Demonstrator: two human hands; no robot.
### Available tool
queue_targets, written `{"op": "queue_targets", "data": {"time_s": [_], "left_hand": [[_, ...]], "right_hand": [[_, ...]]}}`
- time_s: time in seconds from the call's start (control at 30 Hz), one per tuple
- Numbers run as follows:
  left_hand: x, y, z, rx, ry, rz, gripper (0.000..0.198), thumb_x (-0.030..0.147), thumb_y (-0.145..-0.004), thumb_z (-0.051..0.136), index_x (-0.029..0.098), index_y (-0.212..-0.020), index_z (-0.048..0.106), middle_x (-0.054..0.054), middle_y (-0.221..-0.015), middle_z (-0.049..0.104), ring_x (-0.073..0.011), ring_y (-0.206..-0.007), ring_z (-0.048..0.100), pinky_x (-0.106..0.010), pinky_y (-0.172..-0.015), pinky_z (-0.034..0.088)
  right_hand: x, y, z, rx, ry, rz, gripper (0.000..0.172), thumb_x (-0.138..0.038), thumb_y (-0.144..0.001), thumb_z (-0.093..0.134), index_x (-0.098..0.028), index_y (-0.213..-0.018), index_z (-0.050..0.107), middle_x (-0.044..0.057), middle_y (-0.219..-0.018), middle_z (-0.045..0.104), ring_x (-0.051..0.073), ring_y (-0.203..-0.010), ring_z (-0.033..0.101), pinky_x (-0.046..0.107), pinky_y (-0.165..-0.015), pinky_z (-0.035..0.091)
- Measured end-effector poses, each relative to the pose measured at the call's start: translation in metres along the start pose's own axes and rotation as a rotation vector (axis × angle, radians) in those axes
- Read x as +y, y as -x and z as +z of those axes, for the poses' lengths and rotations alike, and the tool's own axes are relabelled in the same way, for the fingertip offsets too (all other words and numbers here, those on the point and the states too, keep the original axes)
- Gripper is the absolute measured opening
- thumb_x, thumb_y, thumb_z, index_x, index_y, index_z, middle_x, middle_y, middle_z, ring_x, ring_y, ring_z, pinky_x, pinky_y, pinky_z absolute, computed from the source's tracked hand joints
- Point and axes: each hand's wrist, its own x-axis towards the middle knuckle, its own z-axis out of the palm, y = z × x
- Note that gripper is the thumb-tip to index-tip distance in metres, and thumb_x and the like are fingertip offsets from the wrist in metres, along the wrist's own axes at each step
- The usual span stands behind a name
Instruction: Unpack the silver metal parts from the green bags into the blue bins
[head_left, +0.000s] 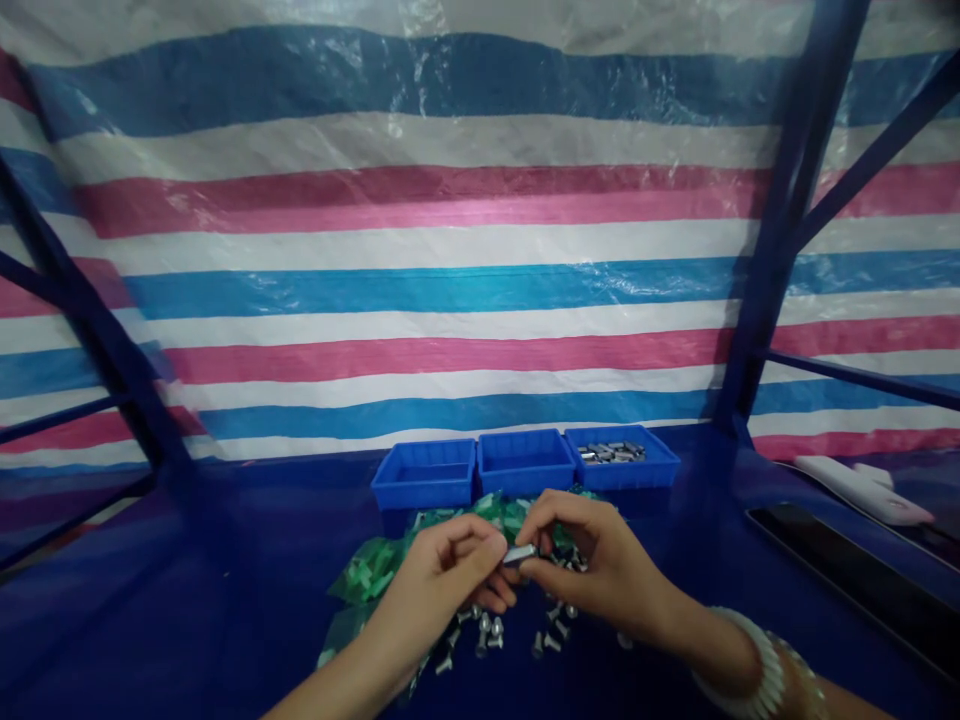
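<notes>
Nearest the cam, bottom edge: L forearm and, lower R, a white bracelet on the R wrist. L hand and R hand meet just below ctr of frame, both closed on one small metal piece: L thumb + fingers pinch its L end, R thumb + index are at its R end. Piece is held up off the blue table, roughly level.

Step in hand, as far as I can judge: two-handed fingertip work on that piece; can't tell if it's one part or two joined, too small. Next move prob. calls for a firm pinch from one hand while the other turns, presses or lets go. Slip risk: it'd drop among the loose bolts right below, lower ctr, w/ more partly hidden by R hand.

Containers: 3 blue bins in a row, mid frame, beyond the hands. R bin has a layer of small silver metal pieces, lying every which way. L bin & mid bin: only blue insides visible. Green plastic bags lie L of & behind the hands, pale bits inside, exact contents unclear. Far R: black phone-like slab, flat on the table, well apart from the bins.
</notes>
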Motion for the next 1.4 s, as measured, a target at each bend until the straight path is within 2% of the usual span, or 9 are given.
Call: {"op": "queue_targets", "data": {"time_s": [0.13,0.3,0.47,0.67,0.8,1.0,1.13,1.3,1.4], "left_hand": [[-0.002,0.001,-0.001,0.035,-0.073,0.052,0.024,0.04,-0.077,0.071,0.018,-0.078,0.061,-0.001,-0.064,0.067,-0.0148,-0.06,0.065,-0.027,-0.059,0.054],[0.0,0.005,0.002,0.163,-0.366,0.492,0.011,0.021,-0.077,0.068,0.02,-0.071,0.06,-0.004,-0.08,0.068,-0.0185,-0.074,0.067,-0.032,-0.066,0.057],[-0.003,0.013,0.006,0.158,-0.712,0.857,0.023,0.004,-0.085,0.051,0.021,-0.071,0.053,-0.003,-0.078,0.064,-0.0162,-0.073,0.063,-0.029,-0.064,0.052],[-0.01,0.012,0.003,0.17,-0.817,0.812,0.019,0.004,-0.086,0.051,0.022,-0.08,0.05,-0.005,-0.095,0.061,-0.0181,-0.089,0.061,-0.032,-0.075,0.051],[-0.007,0.008,-0.002,0.252,-0.829,0.825,0.015,0.008,-0.087,0.051,0.022,-0.083,0.052,-0.005,-0.096,0.061,-0.0188,-0.09,0.062,-0.033,-0.078,0.05],[-0.001,0.0,-0.01,0.377,-0.768,0.815,0.012,0.012,-0.086,0.051,0.021,-0.081,0.057,-0.005,-0.089,0.064,-0.0207,-0.086,0.062,-0.035,-0.076,0.05],[0.0,-0.007,-0.019,0.428,-0.682,0.761,0.016,0.008,-0.076,0.049,0.02,-0.079,0.059,-0.005,-0.087,0.066,-0.0207,-0.084,0.063,-0.035,-0.075,0.051],[-0.003,-0.019,-0.036,0.549,-0.619,0.692,0.021,0.008,-0.07,0.046,0.019,-0.08,0.061,-0.003,-0.082,0.066,-0.0198,-0.082,0.063,-0.034,-0.076,0.052],[-0.005,-0.024,-0.045,0.595,-0.615,0.671,0.018,0.01,-0.074,0.047,0.019,-0.08,0.061,-0.003,-0.081,0.066,-0.0201,-0.081,0.064,-0.034,-0.076,0.053]], "right_hand": [[-0.005,0.004,0.002,0.022,-0.094,0.017,0.007,-0.022,-0.078,0.07,-0.02,-0.085,0.07,0.001,-0.074,0.065,0.014,-0.069,0.058,0.026,-0.065,0.046],[0.006,0.003,0.007,0.002,-0.325,0.3,0.042,-0.05,-0.09,0.052,-0.017,-0.071,0.07,0.002,-0.061,0.064,0.013,-0.054,0.056,0.025,-0.054,0.045],[0.009,0.007,0.013,-0.098,-0.368,0.367,0.019,-0.036,-0.074,0.077,-0.017,-0.075,0.071,-0.001,-0.063,0.067,0.009,-0.053,0.055,0.021,-0.052,0.043],[0.016,-0.009,-0.013,-0.129,-0.093,0.241,0.013,-0.022,-0.072,0.074,-0.016,-0.082,0.069,0.001,-0.077,0.069,0.01,-0.058,0.057,0.021,-0.054,0.046],[0.043,-0.032,-0.063,0.198,0.489,0.139,0.018,-0.033,-0.077,0.068,-0.017,-0.083,0.07,0.002,-0.068,0.069,0.013,-0.052,0.058,0.023,-0.049,0.046],[0.07,-0.035,-0.108,0.367,0.685,0.097,0.028,-0.031,-0.079,0.062,-0.013,-0.098,0.07,0.017,-0.096,0.072,0.033,-0.093,0.062,0.05,-0.085,0.047],[0.058,-0.028,-0.068,0.214,0.653,0.031,0.02,-0.022,-0.087,0.053,-0.018,-0.094,0.071,0.009,-0.088,0.073,0.024,-0.081,0.065,0.039,-0.077,0.05],[0.024,-0.019,0.015,-0.313,0.558,-0.192,0.02,-0.01,-0.089,0.056,-0.022,-0.088,0.072,0.002,-0.086,0.071,0.018,-0.088,0.059,0.031,-0.084,0.044],[0.014,-0.021,0.04,-0.452,0.646,-0.238,0.021,-0.01,-0.091,0.055,-0.022,-0.09,0.071,0.003,-0.091,0.067,0.019,-0.092,0.053,0.032,-0.082,0.039]]}}
